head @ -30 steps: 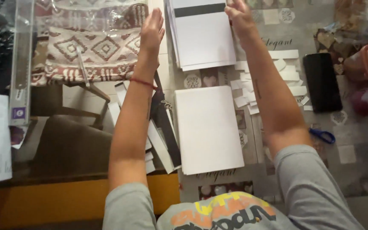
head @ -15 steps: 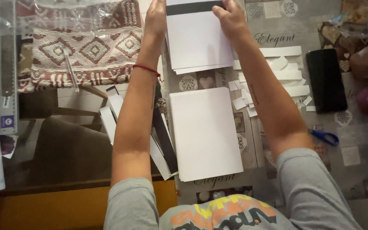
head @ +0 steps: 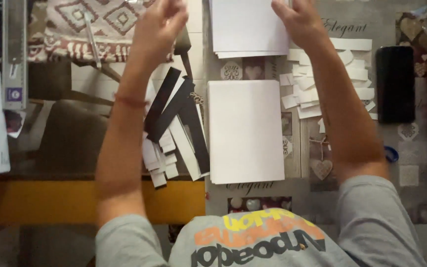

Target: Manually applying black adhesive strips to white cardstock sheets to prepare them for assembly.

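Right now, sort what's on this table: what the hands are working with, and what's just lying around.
In hand:
- right hand on the far white paper stack
- left hand lifted beside it
- near white paper stack
- black and white strips
- white paper scraps

Lying about:
- black phone
- metal ruler
- patterned cloth

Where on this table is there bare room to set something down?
Bare patches: the grey cloth between the white paper scraps and the black phone, and the glass left of the black and white strips, towards the ruler. Crowded: around the white sheet stack and the far stack.
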